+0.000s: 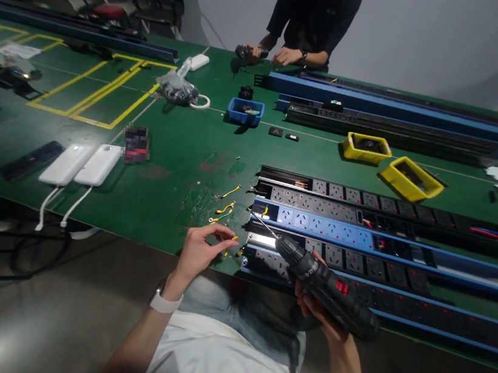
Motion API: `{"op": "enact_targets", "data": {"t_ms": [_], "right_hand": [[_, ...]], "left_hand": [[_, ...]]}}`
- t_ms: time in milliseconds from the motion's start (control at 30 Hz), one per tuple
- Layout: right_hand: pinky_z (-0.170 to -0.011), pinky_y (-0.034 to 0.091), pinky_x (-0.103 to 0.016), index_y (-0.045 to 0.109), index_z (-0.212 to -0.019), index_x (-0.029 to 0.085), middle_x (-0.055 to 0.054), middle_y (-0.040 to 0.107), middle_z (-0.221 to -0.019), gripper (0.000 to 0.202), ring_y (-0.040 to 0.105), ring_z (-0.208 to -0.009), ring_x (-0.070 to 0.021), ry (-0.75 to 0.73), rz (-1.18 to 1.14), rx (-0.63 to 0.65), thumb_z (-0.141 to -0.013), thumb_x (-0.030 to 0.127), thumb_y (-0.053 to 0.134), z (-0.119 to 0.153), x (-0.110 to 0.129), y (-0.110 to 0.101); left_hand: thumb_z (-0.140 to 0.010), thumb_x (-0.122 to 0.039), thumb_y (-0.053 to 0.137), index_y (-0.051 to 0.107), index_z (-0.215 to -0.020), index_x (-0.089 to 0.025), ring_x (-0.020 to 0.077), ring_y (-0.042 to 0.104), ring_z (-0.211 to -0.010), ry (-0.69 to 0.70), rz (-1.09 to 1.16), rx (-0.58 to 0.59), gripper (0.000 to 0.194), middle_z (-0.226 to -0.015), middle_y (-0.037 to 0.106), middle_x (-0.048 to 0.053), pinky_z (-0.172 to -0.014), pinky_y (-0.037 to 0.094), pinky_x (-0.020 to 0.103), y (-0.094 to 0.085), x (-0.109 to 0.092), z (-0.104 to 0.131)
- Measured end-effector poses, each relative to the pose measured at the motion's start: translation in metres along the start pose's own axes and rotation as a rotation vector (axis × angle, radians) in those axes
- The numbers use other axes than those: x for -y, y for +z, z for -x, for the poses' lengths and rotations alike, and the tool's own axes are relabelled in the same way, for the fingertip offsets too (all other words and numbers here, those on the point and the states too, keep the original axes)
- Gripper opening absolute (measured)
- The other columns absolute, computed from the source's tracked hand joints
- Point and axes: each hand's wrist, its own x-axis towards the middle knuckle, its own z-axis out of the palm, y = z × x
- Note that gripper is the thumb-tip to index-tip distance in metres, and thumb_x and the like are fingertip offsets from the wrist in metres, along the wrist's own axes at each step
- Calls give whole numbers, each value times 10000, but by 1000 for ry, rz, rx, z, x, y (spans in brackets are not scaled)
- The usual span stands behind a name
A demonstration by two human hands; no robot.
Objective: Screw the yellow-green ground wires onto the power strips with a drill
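My right hand (332,328) is wrapped round a black cordless drill (317,278) with a red switch. Its long thin bit (265,224) points up and left over the left ends of the power strips. Thumb and fingers of my left hand (202,247) are pinched at a short yellow wire (235,239), beside those ends. Several loose yellow-green wires (224,209), some with ring terminals, lie just beyond that hand. The blue power strip (330,228) and black power strips (344,192) lie side by side, with rows of sockets facing up.
Yellow bins (410,178) and a blue bin (245,112) stand farther back on the green table (179,159). White power banks (98,165) with cables lie left. Across the table, a person in dark clothes (317,18) holds another drill (248,52). Long blue housings (379,103) lie near them.
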Motion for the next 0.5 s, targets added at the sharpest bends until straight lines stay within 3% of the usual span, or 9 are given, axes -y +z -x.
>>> {"op": "enact_targets", "data": {"t_ms": [267,500], "right_hand": [[-491,449,-227,274,-1482,467,17,649,-870,819,533,-562,-91,-11,-19,29,-783,342,682,1,-2,-1],[-491,468,-227,255,-1517,410,12,654,-860,888,528,-537,-82,12,33,-10,-761,367,718,10,6,0]], "left_hand": [[-835,-338,728,777,-890,-234,138,705,-799,-48,2,115,128,-886,766,3,-767,536,236,0,6,4],[-825,-291,746,765,-850,-216,137,677,-809,48,-37,248,81,-872,740,15,-758,511,239,6,25,13]]}}
